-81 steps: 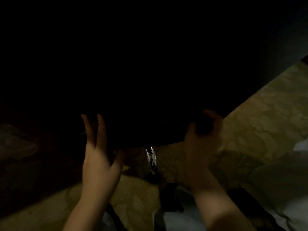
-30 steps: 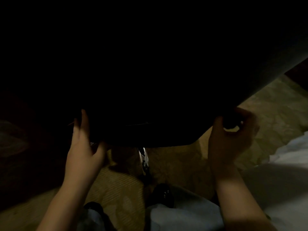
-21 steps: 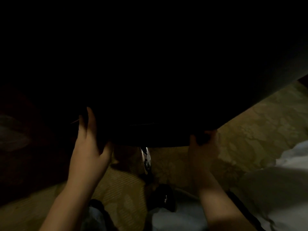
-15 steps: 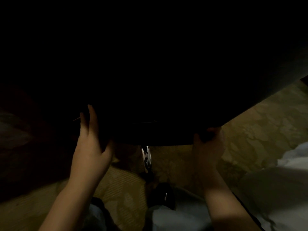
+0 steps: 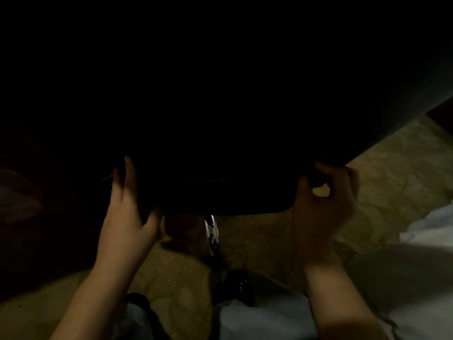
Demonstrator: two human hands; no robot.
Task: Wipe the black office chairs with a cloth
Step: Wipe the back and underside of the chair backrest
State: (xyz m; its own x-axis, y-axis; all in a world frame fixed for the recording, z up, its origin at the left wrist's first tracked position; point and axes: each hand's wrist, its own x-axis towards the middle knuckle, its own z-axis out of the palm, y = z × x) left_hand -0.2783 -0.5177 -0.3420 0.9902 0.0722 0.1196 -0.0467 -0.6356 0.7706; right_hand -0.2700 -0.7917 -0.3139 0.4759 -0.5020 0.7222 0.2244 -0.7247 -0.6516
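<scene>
Head view: One black office chair (image 5: 220, 106) filled the upper part of the frame, tilted toward the camera, with its rounded lower edge between the person's two hands. The left hand (image 5: 125, 212) lay against the chair's lower left edge, fingers straight and pointing up along the black surface, thumb tucked beneath the rim, gripping nothing else. The right hand (image 5: 323, 204) met the chair's lower right corner with fingers curled, thumb and fingertips pinching a dark bundle (image 5: 316, 180) pressed to the chair. In the gloom the bundle could not be told apart from the chair's own edge, so whether it was the cloth could not be said.

One chrome post (image 5: 212, 231) dropped from under the chair to the patterned yellow-brown carpet (image 5: 392, 182), which showed below and to the right. One glossy black shoe (image 5: 241, 285) sat just below the post, above a pale trouser leg (image 5: 264, 320) at the bottom edge. A heap of white fabric (image 5: 429, 229) lay at the right edge, cut off by the frame.

The chair hid everything behind it and its upper part was lost in black. The left side of the scene was too dark to read, and a second dark shape beside the left forearm was too dim to name.
</scene>
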